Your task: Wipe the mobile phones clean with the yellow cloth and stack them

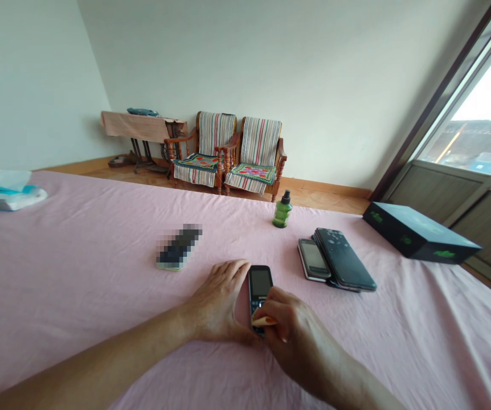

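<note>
A dark keypad phone (261,283) lies face up on the pink cloth, its screen toward the far side. My left hand (217,304) steadies it, with fingertips at its upper left edge and the thumb by its bottom end. Over the keypad, my right hand (292,330) is closed on a small cream-coloured piece (264,322), pressed to the keys; whether it is cloth or paper I cannot tell. Part of the keypad is hidden by the right fingers.
Right of my hands lie a small silver-edged phone (314,259) and larger dark phones (346,259), overlapping. Behind are a green spray bottle (282,212) and a black box (416,233). To the left lie a blurred-out phone (179,247) and a tissue pack (4,191).
</note>
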Action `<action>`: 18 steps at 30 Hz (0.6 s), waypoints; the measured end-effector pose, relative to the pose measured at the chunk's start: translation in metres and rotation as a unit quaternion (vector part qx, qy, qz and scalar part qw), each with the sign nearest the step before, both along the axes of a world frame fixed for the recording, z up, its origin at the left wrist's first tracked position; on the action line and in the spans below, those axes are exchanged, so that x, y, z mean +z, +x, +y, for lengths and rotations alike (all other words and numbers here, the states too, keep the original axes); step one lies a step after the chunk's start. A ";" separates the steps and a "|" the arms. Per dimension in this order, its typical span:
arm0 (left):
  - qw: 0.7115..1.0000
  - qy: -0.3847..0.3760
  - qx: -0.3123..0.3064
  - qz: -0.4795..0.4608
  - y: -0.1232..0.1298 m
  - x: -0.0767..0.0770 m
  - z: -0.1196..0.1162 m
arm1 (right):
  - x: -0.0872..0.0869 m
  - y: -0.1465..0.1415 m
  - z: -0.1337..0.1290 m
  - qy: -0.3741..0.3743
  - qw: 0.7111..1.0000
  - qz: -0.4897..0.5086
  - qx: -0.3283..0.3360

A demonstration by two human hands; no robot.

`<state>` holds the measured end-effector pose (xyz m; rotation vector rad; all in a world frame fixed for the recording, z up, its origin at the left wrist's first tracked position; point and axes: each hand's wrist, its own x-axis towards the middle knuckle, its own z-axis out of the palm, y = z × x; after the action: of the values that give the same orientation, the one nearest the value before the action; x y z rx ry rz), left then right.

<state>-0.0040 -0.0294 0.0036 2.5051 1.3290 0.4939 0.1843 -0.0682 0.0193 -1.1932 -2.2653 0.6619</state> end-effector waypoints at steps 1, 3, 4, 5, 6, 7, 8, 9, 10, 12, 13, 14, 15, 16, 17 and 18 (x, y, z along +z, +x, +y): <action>1.000 0.001 -0.001 0.000 0.000 0.000 0.000 | 0.001 0.001 0.001 -0.004 1.000 -0.003 -0.004; 1.000 0.000 -0.002 -0.001 -0.001 0.001 0.000 | 0.001 0.004 0.002 -0.008 1.000 0.000 -0.007; 1.000 -0.001 -0.004 -0.002 -0.001 0.001 0.000 | 0.002 0.005 0.002 -0.006 1.000 0.002 -0.005; 1.000 -0.002 -0.005 -0.004 -0.002 0.001 0.000 | 0.001 0.005 0.002 -0.003 1.000 0.005 -0.002; 1.000 -0.002 -0.004 -0.006 -0.002 0.001 0.000 | 0.001 0.005 0.002 0.001 1.000 0.005 0.000; 1.000 -0.001 -0.004 -0.007 -0.002 0.000 0.000 | 0.000 0.004 0.002 0.004 1.000 0.004 0.002; 1.000 0.000 -0.003 -0.008 -0.002 -0.001 0.001 | -0.001 0.003 0.001 0.006 1.000 0.002 0.004; 1.000 0.001 -0.003 -0.008 -0.002 -0.002 0.001 | -0.002 0.002 0.001 0.008 1.000 0.001 0.005; 1.000 0.002 -0.002 -0.007 -0.002 -0.002 0.001 | -0.002 0.001 0.001 0.008 1.000 0.001 0.008; 1.000 0.000 -0.001 -0.005 -0.002 -0.003 0.001 | -0.001 0.001 0.001 0.007 1.000 -0.001 0.013; 1.000 -0.002 -0.001 -0.004 -0.001 -0.002 0.001 | -0.001 0.002 0.001 0.007 1.000 -0.001 0.012; 1.000 -0.005 0.000 -0.004 -0.001 -0.002 0.001 | 0.000 0.004 0.001 0.006 1.000 -0.001 0.010; 1.000 -0.007 -0.001 -0.004 -0.001 -0.001 0.001 | 0.001 0.005 0.002 0.004 1.000 0.001 0.007; 1.000 -0.009 -0.001 -0.005 -0.001 0.000 0.000 | 0.002 0.006 0.002 0.004 1.000 0.003 0.005; 1.000 -0.011 -0.001 -0.007 -0.001 0.000 0.000 | 0.002 0.007 0.002 0.005 1.000 0.006 0.004; 1.000 -0.013 0.001 -0.010 -0.001 0.000 0.000 | 0.002 0.007 0.002 0.005 1.000 0.008 0.005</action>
<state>-0.0049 -0.0293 0.0038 2.4727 1.3214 0.4973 0.1914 -0.0657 0.0209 -1.1674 -2.2613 0.6598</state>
